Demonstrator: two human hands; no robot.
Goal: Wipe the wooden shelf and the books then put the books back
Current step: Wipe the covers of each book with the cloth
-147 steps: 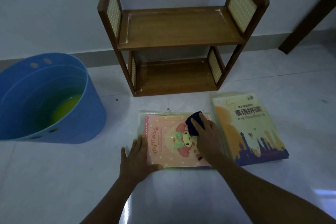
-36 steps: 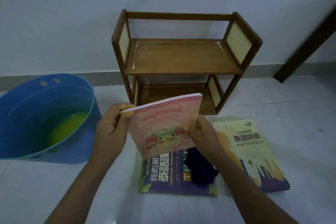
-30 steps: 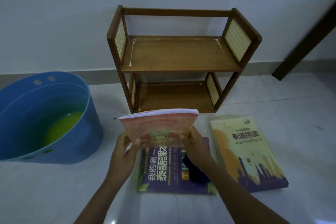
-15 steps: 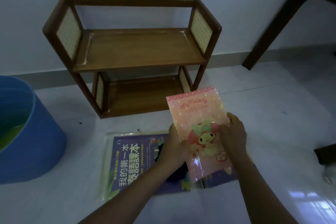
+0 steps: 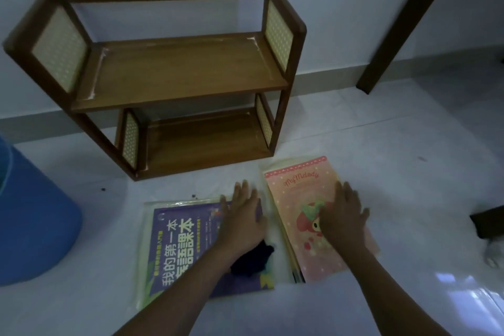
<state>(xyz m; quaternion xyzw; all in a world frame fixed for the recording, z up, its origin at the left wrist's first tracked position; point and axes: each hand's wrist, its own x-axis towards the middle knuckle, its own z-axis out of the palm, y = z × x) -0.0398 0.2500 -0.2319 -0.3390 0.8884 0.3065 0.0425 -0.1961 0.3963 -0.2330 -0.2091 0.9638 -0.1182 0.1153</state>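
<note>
**Mia:** Where is the pink book?

**Tom:** The pink book [image 5: 305,215] lies flat on the white floor [image 5: 395,172], on the right, on top of another book that only shows as a pale edge. Its long side runs away from the person, toward the shelf. The words "My Melody" are at the far end and the top leans a bit to the left.

**Mia:** Who is touching it?

**Tom:** The right hand [image 5: 342,215] lies flat on the middle of it. Its fingers are straight and spread wide. It is pressing, not grabbing.

**Mia:** And the other hand?

**Tom:** The left hand [image 5: 242,215] is flat too, with its fingers straight and a little apart. It rests on the far right corner of the purple book [image 5: 180,248]. That book lies just beside the pink one, on its left. Its long side also runs away from the person, and its big letters read sideways.

**Mia:** What is the dark lump?

**Tom:** A dark cloth [image 5: 253,259], bunched up on the purple book, partly under the left wrist.

**Mia:** And behind the books?

**Tom:** The wooden shelf [image 5: 180,68] stands by the wall, with two boards showing bare wood. A blue tub [image 5: 32,221] sits far left. A dark table leg [image 5: 403,24] stands at the back right.
</note>
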